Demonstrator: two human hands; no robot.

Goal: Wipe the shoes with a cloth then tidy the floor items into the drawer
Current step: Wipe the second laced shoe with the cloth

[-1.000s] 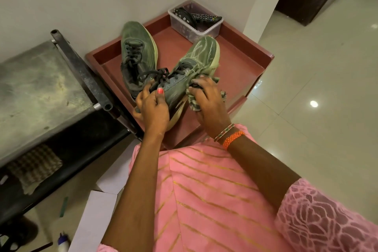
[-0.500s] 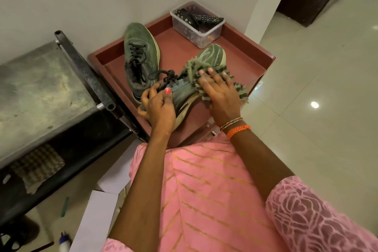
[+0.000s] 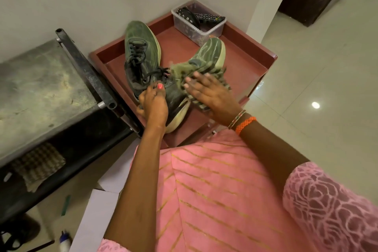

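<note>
Sliding back, right hand (image 3: 210, 96) drags cloth (image 3: 185, 71) heelward along shoe (image 3: 206, 55).

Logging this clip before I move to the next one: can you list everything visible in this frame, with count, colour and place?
green lace-up sneakers: two, dusty green; one lies flat in the tray, the other is held tilted above it.
green striped cloth: one, on the held sneaker.
red-brown wooden tray: one, in the wall corner.
clear plastic box: one, at the tray's far corner, holding a black remote control.
grey metal table: one, left.
checked folded cloth: one, brown, on the table's lower shelf.
white cardboard sheets: white, on the floor below; count unclear.
left hand: grips the held sneaker's heel end.
right hand: fingers straight, presses the cloth on the sneaker.
</note>
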